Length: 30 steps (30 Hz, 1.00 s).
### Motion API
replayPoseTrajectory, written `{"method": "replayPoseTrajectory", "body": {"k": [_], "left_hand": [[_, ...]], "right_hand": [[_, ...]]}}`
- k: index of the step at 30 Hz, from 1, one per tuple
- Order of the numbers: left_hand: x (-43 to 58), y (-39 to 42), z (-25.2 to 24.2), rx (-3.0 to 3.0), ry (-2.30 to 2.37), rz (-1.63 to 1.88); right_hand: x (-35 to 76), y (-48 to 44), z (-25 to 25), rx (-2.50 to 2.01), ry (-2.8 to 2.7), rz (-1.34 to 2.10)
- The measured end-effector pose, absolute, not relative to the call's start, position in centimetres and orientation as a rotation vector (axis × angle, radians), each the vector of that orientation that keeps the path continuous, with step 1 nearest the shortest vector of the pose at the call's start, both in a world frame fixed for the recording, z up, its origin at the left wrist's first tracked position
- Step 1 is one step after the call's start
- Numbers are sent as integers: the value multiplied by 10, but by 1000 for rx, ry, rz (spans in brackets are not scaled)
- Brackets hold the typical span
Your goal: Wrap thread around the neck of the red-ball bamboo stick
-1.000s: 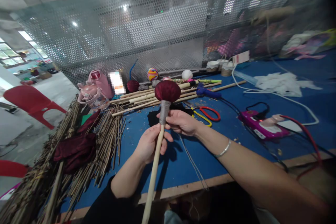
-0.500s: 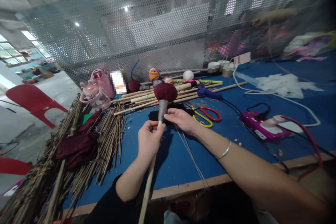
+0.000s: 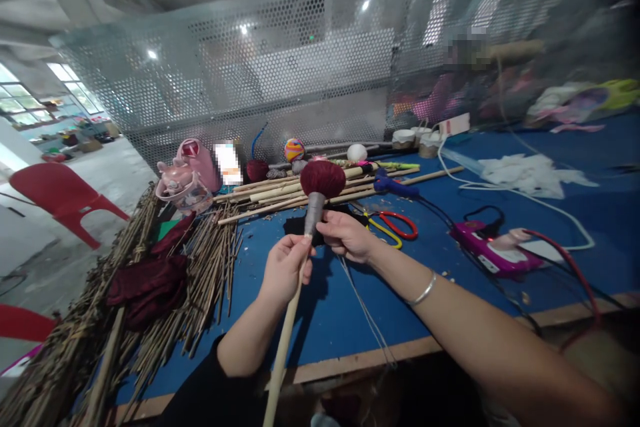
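Maroon-topped stick (image 3: 283, 340): held aslant above the blue table (image 3: 273, 383), head end tipped away, bare lower end crossing the near edge. Heaped on the left, brown twigs (image 3: 203, 290), bearing dark maroon cloth (image 3: 147, 285). Beyond the hands, pale rods (image 3: 280, 191) in a loose row. Left hand (image 3: 287, 265) pinching the shaft between thumb and fingers, just below the wrapping. Right hand (image 3: 347, 235) pinching at the right side of the grey wrapping (image 3: 314, 210). Just past the right hand, red-and-yellow-handled scissors (image 3: 384, 217). Thinnest of all, pale strands (image 3: 367, 312) trailing below the right hand toward the table's edge.
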<state>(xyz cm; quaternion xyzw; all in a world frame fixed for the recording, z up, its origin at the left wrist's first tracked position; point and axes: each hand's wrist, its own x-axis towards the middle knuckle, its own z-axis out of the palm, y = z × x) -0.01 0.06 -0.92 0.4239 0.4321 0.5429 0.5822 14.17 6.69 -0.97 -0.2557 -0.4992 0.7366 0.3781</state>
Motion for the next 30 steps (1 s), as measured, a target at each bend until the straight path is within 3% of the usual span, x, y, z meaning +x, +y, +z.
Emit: {"method": "replayPoseTrajectory", "body": {"k": [5, 15, 30], "left_hand": [[-9, 8, -17, 1050, 1051, 1103], [-23, 9, -23, 1859, 1385, 1188], [-10, 7, -22, 1664, 1340, 1228]], "right_hand": [[143, 71, -17, -691, -1367, 1825], [131, 59, -4, -804, -1512, 1679], [139, 58, -11, -785, -1539, 1668]]}}
